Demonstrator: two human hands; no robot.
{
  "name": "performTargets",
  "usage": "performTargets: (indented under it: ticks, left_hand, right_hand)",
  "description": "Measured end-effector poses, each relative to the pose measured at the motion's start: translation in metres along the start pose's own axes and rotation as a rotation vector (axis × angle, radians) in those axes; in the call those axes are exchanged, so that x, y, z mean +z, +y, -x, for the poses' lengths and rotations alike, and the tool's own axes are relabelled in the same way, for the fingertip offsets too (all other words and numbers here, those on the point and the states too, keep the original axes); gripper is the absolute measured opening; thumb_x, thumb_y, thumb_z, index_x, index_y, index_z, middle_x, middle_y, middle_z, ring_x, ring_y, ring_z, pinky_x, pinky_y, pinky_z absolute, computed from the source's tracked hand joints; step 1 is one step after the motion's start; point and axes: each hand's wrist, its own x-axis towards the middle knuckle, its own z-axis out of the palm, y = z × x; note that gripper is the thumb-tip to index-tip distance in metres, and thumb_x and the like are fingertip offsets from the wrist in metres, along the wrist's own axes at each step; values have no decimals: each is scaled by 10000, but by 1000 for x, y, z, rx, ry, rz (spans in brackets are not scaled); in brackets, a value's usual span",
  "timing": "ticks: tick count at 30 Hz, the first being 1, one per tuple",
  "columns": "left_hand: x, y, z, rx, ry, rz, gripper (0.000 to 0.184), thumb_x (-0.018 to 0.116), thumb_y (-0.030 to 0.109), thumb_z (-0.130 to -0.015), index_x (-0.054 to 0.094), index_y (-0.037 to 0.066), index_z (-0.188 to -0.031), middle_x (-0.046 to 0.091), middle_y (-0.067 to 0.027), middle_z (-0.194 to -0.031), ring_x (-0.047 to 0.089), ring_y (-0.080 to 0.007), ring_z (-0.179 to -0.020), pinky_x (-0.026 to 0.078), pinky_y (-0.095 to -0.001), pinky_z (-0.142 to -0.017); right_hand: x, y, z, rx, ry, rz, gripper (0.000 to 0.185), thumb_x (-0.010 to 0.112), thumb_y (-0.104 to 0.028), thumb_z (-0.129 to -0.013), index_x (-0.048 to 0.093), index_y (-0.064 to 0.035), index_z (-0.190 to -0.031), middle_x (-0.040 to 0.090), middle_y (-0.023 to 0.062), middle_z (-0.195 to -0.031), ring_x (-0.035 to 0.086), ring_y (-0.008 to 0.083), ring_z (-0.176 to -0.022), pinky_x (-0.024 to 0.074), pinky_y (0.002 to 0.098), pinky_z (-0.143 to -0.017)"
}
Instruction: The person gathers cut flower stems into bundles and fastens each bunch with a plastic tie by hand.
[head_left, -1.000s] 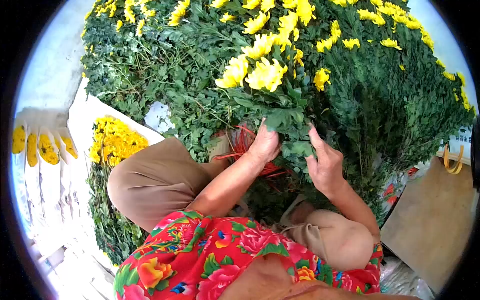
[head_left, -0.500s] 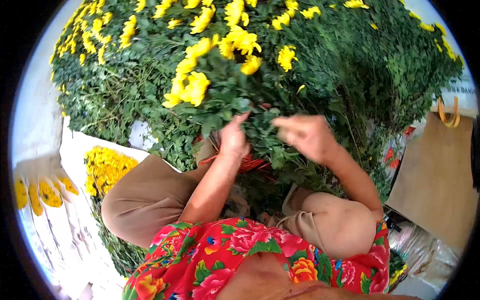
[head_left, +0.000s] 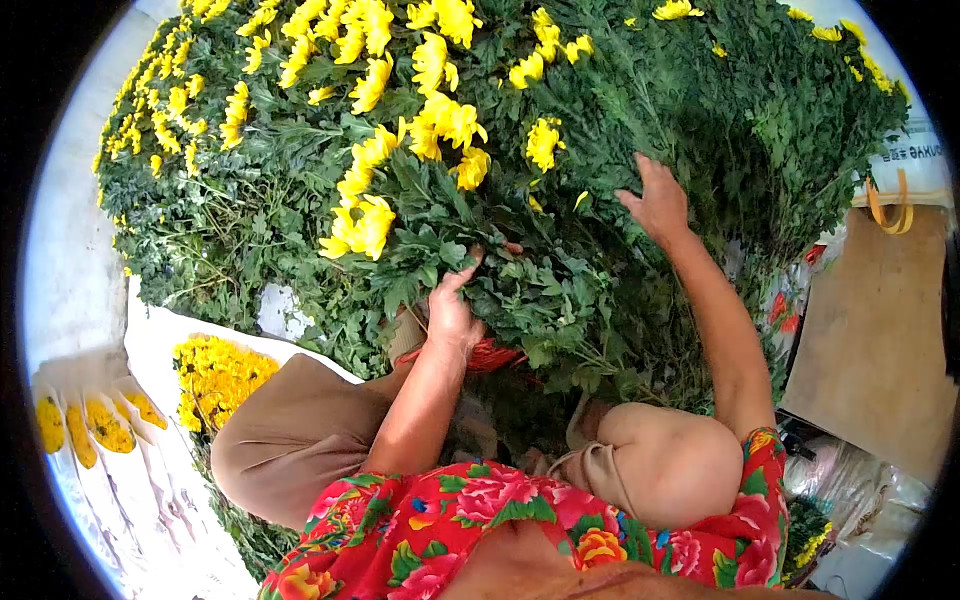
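Note:
My left hand [head_left: 455, 310] is closed round the leafy stems of a bunch of yellow chrysanthemums [head_left: 430, 200] in front of my legs. The yellow heads of that bunch point up and to the left. Leaves hide part of my left fingers. My right hand [head_left: 657, 203] reaches forward to the right of the bunch, its fingers apart, over the large pile of green stems [head_left: 700, 110]. Nothing shows in it. Red ties [head_left: 490, 355] lie just below my left wrist, between my knees.
Yellow blooms [head_left: 222, 378] stand beside my left knee. Wrapped flower bundles [head_left: 110, 425] lie at the far left. On the right are a brown board [head_left: 870, 340], an orange strap [head_left: 903, 212] and clear plastic [head_left: 840, 485].
My right hand has moved away from the bunch, forward and to the right, and its fingers have spread. My left hand has kept hold of the stems and the bunch leans further left.

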Motion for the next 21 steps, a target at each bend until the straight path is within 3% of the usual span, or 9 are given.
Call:
performTargets:
  ticks: [5, 7, 9, 12, 14, 15, 17, 19, 21]
  left_hand:
    - [3, -1, 2, 30, -100, -89, 476, 552, 240, -846, 530, -5, -1253, 626, -175, -1190, 616, -303, -1064, 490, -451, -955]
    - [-2, -2, -1, 28, -121, -57, 474, 548, 235, -847, 526, -5, -1255, 625, -177, -1194, 612, -307, -1077, 488, -454, -958]
    - [-6, -3, -3, 39, -130, -26, 463, 543, 215, -851, 525, -2, -1260, 623, -175, -1200, 607, -306, -1090, 484, -454, -965]
    - [-8, -4, -2, -17, -26, 76, 440, 521, 152, -867, 519, 2, -1280, 621, -165, -1210, 606, -301, -1103, 481, -453, -973]
    - [-5, -7, -4, 13, -21, 62, 405, 519, 175, -897, 535, -15, -1255, 633, -177, -1184, 611, -307, -1088, 480, -449, -963]
    - [-2, -8, -3, 41, -12, 47, 380, 517, 198, -928, 552, -32, -1230, 644, -190, -1157, 616, -313, -1072, 478, -444, -953]
    - [-2, -5, -4, 26, -126, 15, 372, 529, 201, -923, 556, -10, -1229, 641, -179, -1167, 624, -299, -1063, 486, -442, -948]
    - [0, -8, -2, 26, 22, 44, 401, 522, 139, -875, 539, 12, -1255, 639, -153, -1179, 617, -297, -1076, 492, -447, -958]
    - [7, -3, 1, 32, 22, 32, 382, 547, 175, -883, 555, 15, -1230, 645, -160, -1163, 622, -304, -1063, 490, -450, -951]
  right_hand:
    - [8, 11, -11, -10, 69, 118, 676, 748, -239, -817, 420, -70, -1383, 525, 190, -1284, 498, 369, -1204, 451, 493, -953]
    - [4, 18, -11, 170, -16, -349, 644, 757, -208, -808, 456, -64, -1358, 502, 198, -1345, 484, 383, -1247, 461, 509, -976]
    - [-15, 6, 17, 241, 118, -451, 630, 759, -161, -800, 472, -64, -1353, 498, 201, -1363, 484, 390, -1257, 472, 506, -1002]
    - [-22, 10, 47, 227, 143, -514, 608, 706, -130, -822, 454, -78, -1372, 561, 201, -1253, 550, 344, -1167, 482, 476, -936]
    - [-16, 2, 60, 6, 244, -482, 641, 701, -159, -831, 430, -91, -1407, 582, 202, -1123, 579, 279, -1006, 466, 486, -805]
    - [-21, -11, 61, 5, 235, -481, 641, 701, -159, -831, 430, -91, -1407, 582, 202, -1123, 579, 279, -1006, 466, 486, -805]
    - [-18, -20, 64, 190, -20, -469, 676, 708, -193, -834, 399, -100, -1428, 551, 207, -1257, 542, 350, -1145, 468, 500, -908]
    - [-4, -14, 64, 239, -123, -443, 706, 716, -241, -837, 381, -100, -1443, 541, 213, -1321, 551, 378, -1184, 470, 515, -939]
    - [14, -4, 60, 51, 138, -380, 708, 738, -278, -820, 419, -83, -1420, 554, 223, -1308, 596, 368, -1120, 480, 509, -921]
